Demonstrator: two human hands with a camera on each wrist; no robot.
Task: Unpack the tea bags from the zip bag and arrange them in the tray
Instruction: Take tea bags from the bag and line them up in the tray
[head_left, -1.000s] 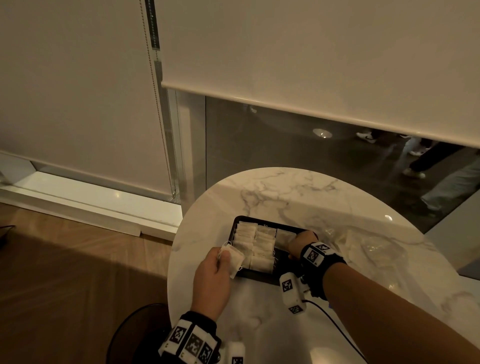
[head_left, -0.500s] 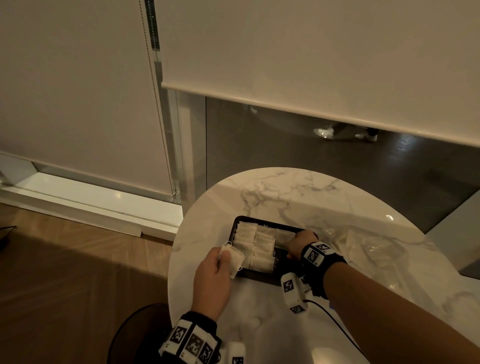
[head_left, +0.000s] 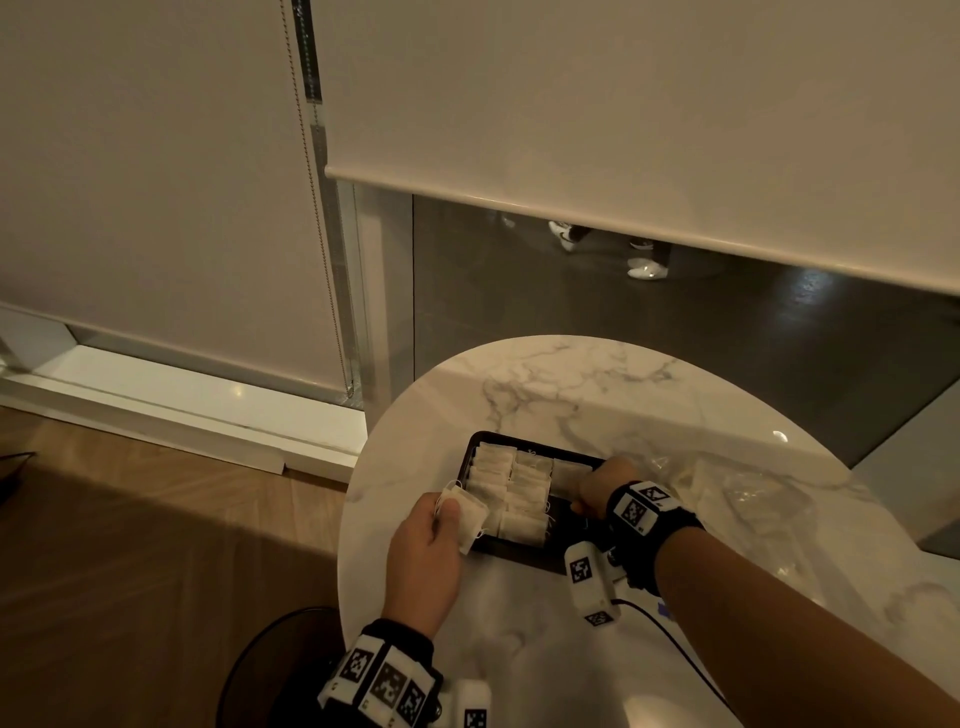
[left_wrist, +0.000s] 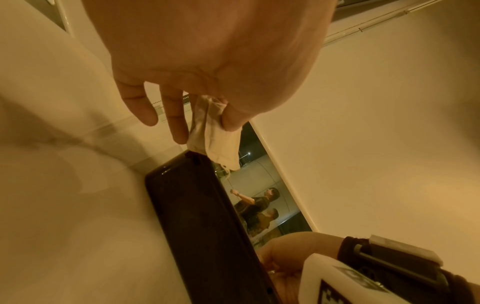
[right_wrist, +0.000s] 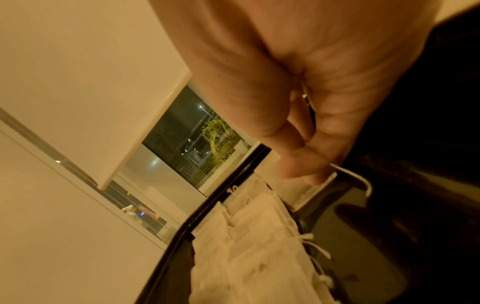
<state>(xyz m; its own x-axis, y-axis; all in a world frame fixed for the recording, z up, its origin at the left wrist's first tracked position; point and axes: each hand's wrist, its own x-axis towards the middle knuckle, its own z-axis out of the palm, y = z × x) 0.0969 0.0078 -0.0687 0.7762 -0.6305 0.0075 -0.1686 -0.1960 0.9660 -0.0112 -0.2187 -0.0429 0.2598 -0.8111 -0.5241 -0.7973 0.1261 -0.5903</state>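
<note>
A black tray (head_left: 530, 446) sits on the round marble table (head_left: 597, 384), with two rows of white tea bags (head_left: 511, 493) lying in it. My left hand (head_left: 426, 540) hovers at the tray's near left corner and pinches a small bunch of tea bags (head_left: 467, 512) (left_wrist: 215, 135) between thumb and fingers. My right hand (head_left: 602, 488) reaches into the tray's right side, its fingertips (right_wrist: 301, 168) pressing a tea bag (right_wrist: 298, 191) at the far end of a third row. The clear zip bag (head_left: 748, 499) lies crumpled on the table to the right of the tray.
The table's left rim (head_left: 348, 519) drops to a wooden floor (head_left: 130, 545). A dark round stool (head_left: 270, 670) stands below the near left edge. A roller blind (head_left: 623, 114) and a glass pane rise behind the table. A black cable (head_left: 670, 644) runs from my right wrist.
Both hands have stayed almost still over the tray. Behind the glass, passing people's feet have shifted to the left.
</note>
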